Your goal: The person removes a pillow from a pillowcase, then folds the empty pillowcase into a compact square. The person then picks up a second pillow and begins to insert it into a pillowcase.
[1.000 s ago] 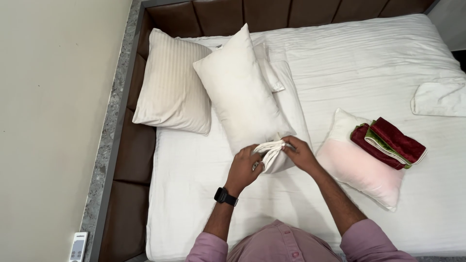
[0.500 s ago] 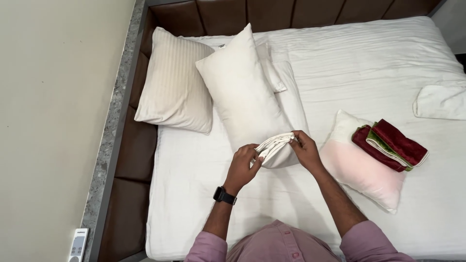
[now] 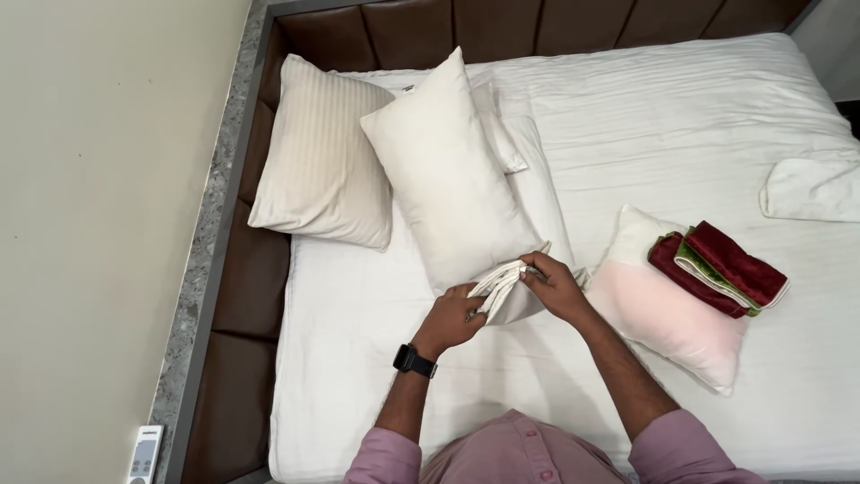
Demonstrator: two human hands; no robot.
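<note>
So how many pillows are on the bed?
3, possibly a fourth hidden: a striped pillow by the headboard, a white pillow held at its near end, and a pink-tinted pillow under folded cloths.

bedroom | bed point(image 3: 681, 134), padded headboard point(image 3: 502, 27), pillows point(image 3: 448, 179)

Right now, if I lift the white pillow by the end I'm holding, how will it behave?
The white pillow looks plump and soft, so it is probably light and would likely sag. Its loose cover end bunches between the left hand and right hand, so the fabric may slide over the filling.
</note>
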